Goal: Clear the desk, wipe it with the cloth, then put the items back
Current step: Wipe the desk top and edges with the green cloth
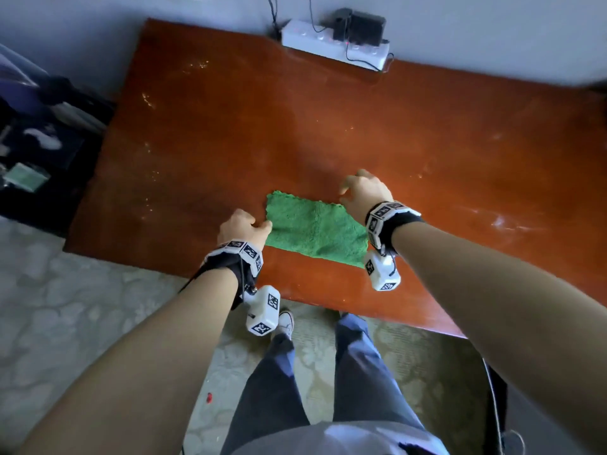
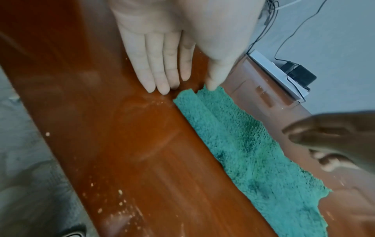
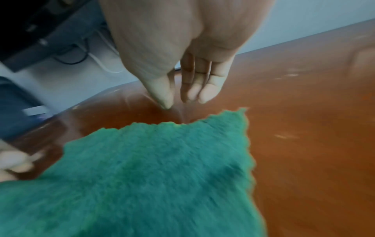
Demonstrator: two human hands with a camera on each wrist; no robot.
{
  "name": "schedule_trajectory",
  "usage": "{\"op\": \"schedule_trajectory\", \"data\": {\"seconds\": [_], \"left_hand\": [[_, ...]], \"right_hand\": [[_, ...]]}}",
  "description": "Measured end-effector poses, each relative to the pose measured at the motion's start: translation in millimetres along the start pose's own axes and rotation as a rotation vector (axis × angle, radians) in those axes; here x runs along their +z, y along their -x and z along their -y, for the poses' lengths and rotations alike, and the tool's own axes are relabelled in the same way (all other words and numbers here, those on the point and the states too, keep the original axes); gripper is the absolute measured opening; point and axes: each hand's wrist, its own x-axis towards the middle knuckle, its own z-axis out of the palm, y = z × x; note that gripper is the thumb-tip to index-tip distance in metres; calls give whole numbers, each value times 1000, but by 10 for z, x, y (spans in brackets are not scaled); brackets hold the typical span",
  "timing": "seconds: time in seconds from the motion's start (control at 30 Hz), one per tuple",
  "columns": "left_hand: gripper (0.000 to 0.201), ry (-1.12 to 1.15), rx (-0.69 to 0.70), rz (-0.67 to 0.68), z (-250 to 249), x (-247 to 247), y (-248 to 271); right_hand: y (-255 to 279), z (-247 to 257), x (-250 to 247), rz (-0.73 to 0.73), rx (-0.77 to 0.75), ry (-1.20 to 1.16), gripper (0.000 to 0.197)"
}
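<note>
Desk [image 1: 328, 110], big reddish-brown top, glossy, streaked w/ smears and pale crumbs, esp. near front edge by left side. Power strip [image 1: 331, 49] w/ black adapter at far edge against wall, cables trailing up. Otherwise bare of items in head view, so clearing looks done, wiping stage prob.

Cloth [image 1: 315, 229], green, fluffy microfibre type, lying flat on desk near front edge, between both hands. Folded double by look of layered edge in left wrist view. Scalloped, ragged-looking hem.

Handling, as a guess: very light, soft, floppy, no stiffness at all. Won't slip out of a pinch but will drape and bunch if lifted by one corner. Nothing fragile. Best taken at corners to spread or refold, or flat palm on middle to push across the glossy top; pile should drag crumbs along.

Left hand [image 1: 241, 228] at cloth's left edge, fingers fairly straight and together on desk, thumb tip touching cloth corner; no real grip seen.

Right hand [image 1: 364, 190] just past far right corner, fingers relaxed and pointing down, apart from cloth, holding nothing.

Crumbs [image 2: 120, 191] small, scattered, not yet swept.
</note>
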Motion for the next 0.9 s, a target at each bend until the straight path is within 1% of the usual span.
{"op": "schedule_trajectory", "data": {"seconds": [0.07,0.13,0.2,0.23,0.3,0.33,0.5,0.6,0.67,0.7,0.77,0.8,0.87,0.9], "left_hand": [[47,20,-68,14,54,87,32],[48,43,-130,1,62,156,41],[44,55,-181,-21,46,224,58],[41,58,-201,-28,27,251,52],[35,41,-222,-22,-10,289,39],[32,34,-230,-14,-19,302,32],[25,35,-264,69,-63,243,41],[21,76,-235,145,-140,109,140],[19,104,-163,166,-248,10,268],[21,105,-111,168,-313,-28,336],[34,76,-4,168,-468,-53,484],[34,44,56,171,-559,-35,560],[15,-48,183,192,-752,65,707],[12,-90,236,208,-832,154,773]], "right_hand": [[-192,259,4,88,-141,27,23],[-338,520,40,181,-293,101,33],[-400,744,111,243,-465,198,49],[-424,829,147,267,-551,244,54],[-479,930,229,308,-692,327,53],[-510,956,258,324,-728,356,51],[-613,979,245,340,-751,385,26],[-592,906,98,341,-715,351,21],[-540,808,-50,346,-713,321,21],[-504,743,-132,349,-718,315,21],[-418,579,-295,348,-733,313,22],[-365,480,-367,342,-742,318,22],[-251,252,-479,329,-761,366,21],[-194,128,-511,336,-764,408,21]]}}
